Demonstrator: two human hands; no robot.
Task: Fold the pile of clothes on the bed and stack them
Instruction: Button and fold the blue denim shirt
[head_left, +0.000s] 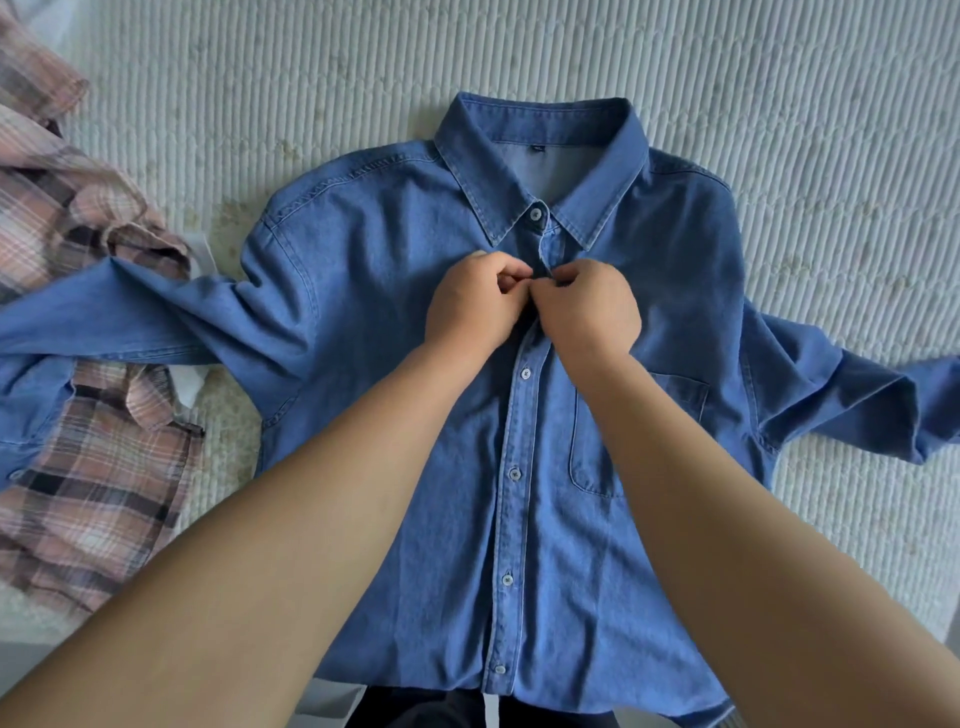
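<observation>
On the bed (779, 104), seen from the head camera, the shirt (395, 291) lies face up and spread flat, collar (540, 156) at the far end and hem nearest the person, so its long axis runs straight away from the body. The placket (511, 493) follows that axis down the middle, with buttons showing done up below the hands and at the collar.

Both hands meet on the placket just below the collar. The left hand (475, 301) has its fingers curled in, pinching the edge of the cloth from the left side. The right hand (589, 306) is curled the same way from the right, fingertips pinching the opposite edge. The two sets of fingertips touch at the centre line, seemingly working the second button; the button itself is hidden under them, so whether it is through the hole cannot be told.

The left sleeve (104, 312) trails out to the left and drapes over the plaid clothes (93, 467) heaped at that side. The right sleeve (857, 410) lies bunched to the right, on the bed.

Judging from this, folding has not yet begun. Once the front is closed, each sleeve lies outward from its own hand, across the long axis, so each hand is the nearer one to bring its side in.
</observation>
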